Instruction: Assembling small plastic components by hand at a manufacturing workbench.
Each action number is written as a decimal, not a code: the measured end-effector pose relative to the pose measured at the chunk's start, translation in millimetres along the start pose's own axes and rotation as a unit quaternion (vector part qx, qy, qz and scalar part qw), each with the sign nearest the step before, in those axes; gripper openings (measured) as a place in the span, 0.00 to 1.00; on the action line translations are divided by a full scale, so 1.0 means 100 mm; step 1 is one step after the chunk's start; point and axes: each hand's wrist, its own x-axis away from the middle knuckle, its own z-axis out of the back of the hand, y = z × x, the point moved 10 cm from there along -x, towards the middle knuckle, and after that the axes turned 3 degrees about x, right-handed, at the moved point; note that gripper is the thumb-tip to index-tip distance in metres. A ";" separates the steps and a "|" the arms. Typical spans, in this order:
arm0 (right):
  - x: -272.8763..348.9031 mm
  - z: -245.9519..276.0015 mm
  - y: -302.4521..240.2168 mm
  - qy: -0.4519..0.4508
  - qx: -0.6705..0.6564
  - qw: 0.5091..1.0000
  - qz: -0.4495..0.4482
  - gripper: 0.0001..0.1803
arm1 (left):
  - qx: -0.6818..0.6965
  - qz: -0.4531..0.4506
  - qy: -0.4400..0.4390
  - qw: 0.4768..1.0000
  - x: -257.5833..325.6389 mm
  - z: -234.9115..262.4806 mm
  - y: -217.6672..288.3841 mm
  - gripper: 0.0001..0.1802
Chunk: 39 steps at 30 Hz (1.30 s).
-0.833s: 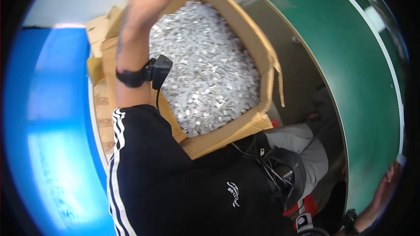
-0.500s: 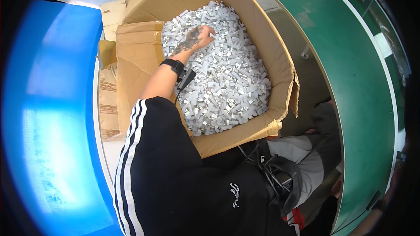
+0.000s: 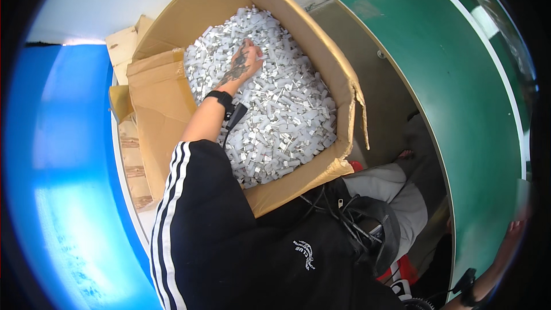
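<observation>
My left hand reaches into a large open cardboard box, its curled fingers down among a heap of small parts. These parts have whitish translucent plastic sleeves and shiny metal ends. Whatever the fingers grip is hidden beneath the hand. A black band with a small device circles my left wrist. Far to the right, my right hand is over the green table, blurred at the picture's rim. A pale greyish thing shows just beyond its fingers, too smeared to name.
A green table curves along the right side. To the left stands a bright blue panel or surface; wooden boards show between it and the box. A folded flap lies on the box's left side. Tangled black cables hang near my waist.
The view has shifted, so the box appears farther left and lower. My left hand stays among the parts, its fingers a little differently bent. More of my right hand and forearm shows.
</observation>
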 end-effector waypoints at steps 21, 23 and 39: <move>2.02 -2.05 -1.28 -0.062 -0.149 0.931 0.326 0.12 | 0.470 -0.590 -0.033 0.655 2.16 2.68 4.73 0.16; 2.03 -1.85 -1.18 -0.025 -0.169 0.934 0.314 0.11 | 0.493 -0.596 -0.099 0.627 2.20 2.59 4.91 0.15; 2.02 -1.66 -0.88 0.025 -0.024 0.956 0.292 0.13 | 0.432 -0.600 -0.153 0.656 2.20 2.20 5.16 0.12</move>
